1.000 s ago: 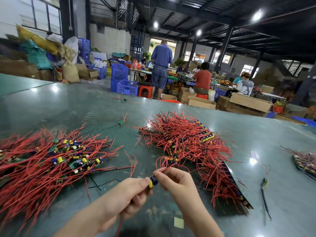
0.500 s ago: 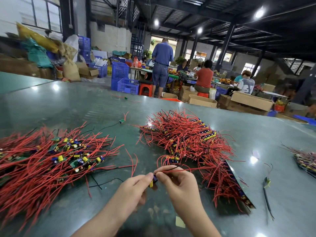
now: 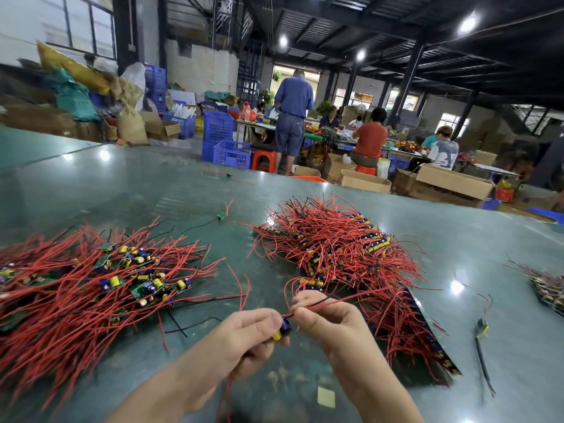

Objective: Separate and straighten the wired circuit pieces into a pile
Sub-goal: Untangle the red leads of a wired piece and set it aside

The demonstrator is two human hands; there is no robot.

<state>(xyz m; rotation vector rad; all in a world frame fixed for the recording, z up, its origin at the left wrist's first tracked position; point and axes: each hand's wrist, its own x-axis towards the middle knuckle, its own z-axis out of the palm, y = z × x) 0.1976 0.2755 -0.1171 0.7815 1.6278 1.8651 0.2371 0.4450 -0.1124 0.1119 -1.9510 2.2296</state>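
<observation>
Dark steel beams and round ceiling lamps roof a warehouse at the top of the frame, where blue crates (image 3: 226, 138), cardboard boxes (image 3: 364, 181) and several people at a far bench (image 3: 308, 137) fill the background; no writing or brand can be read anywhere. Across the lower two thirds spreads a glossy green table (image 3: 122, 190).

At lower centre the left hand (image 3: 244, 337) comes in from the bottom edge, thumb and fingers curled in a pinch round a small circuit piece (image 3: 283, 326) with a blue and yellow component. Just right of it, touching the same piece's leads, the right hand (image 3: 332, 325) pinches the red wire (image 3: 320, 305) and a black one between thumb and forefinger, the other fingers folded under. A further red wire hangs down below the left hand.

On the left of the frame lies a spread pile of wired boards (image 3: 100, 285), red leads fanned outward. Right of centre sits a denser tangled heap (image 3: 338, 254). One stray green board (image 3: 222, 215) lies between them toward the top, another small piece (image 3: 482, 326) at lower right, and a third heap (image 3: 549, 288) at the right edge. A pale square scrap (image 3: 326, 396) lies near the bottom edge.
</observation>
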